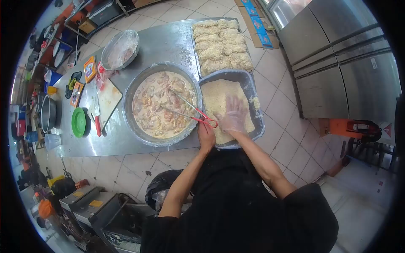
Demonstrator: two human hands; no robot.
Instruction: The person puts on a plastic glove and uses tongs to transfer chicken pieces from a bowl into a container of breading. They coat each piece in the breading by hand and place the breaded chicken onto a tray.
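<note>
My left hand, bare, is closed around the red handles of metal tongs. The tongs' arms reach over a large round basin of meat pieces in pale liquid. In a clear plastic glove, my right hand lies with fingers spread on pale crumbs in a grey rectangular tub. Whether anything is under its palm is hidden. Behind the tub, a tray bears several rows of crumb-coated pieces.
A plastic-covered bowl, cutting board, red-handled knife and green bowl stand on the steel table. Steel cabinets are at the right. A black bag is on the floor near the table's front edge.
</note>
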